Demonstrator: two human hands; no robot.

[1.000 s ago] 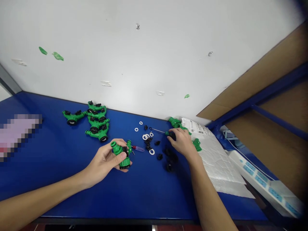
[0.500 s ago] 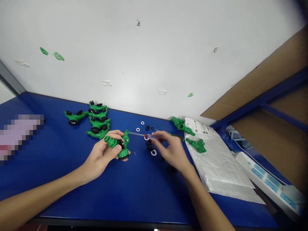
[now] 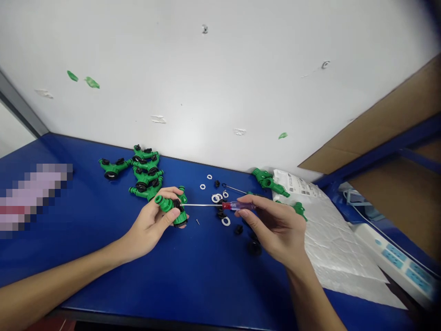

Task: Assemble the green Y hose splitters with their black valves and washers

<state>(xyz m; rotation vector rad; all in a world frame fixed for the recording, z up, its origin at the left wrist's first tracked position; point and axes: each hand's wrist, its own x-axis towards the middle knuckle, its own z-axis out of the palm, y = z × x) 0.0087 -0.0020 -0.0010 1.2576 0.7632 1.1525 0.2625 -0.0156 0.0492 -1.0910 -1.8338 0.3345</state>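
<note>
My left hand [image 3: 151,225] is closed around a green Y-shaped hose connector [image 3: 179,217] with a black valve knob [image 3: 177,203], thumb pressed on its front. My right hand [image 3: 272,225] grips a screwdriver [image 3: 237,206] by its clear purple and red handle. The thin shaft runs level to the left, and its tip meets the connector at the black knob; the exact contact point is too small to make out. A small screw [image 3: 197,221] lies on the blue table just right of the connector. White ring washers [image 3: 225,221] and black fittings [image 3: 239,229] are scattered beneath and around the screwdriver.
Several green connectors with black knobs [image 3: 148,177] are grouped at the back left. Green connector bodies [image 3: 270,181] lie at the back right beside a white plastic bag [image 3: 330,248]. A second thin rod [image 3: 236,189] rests behind the screwdriver. A power strip [image 3: 392,257] stands far right.
My right hand has turned the screwdriver, and its tip has moved from the connector's rear branch to the black knob. My left hand still holds the connector. The view has shifted slightly.
</note>
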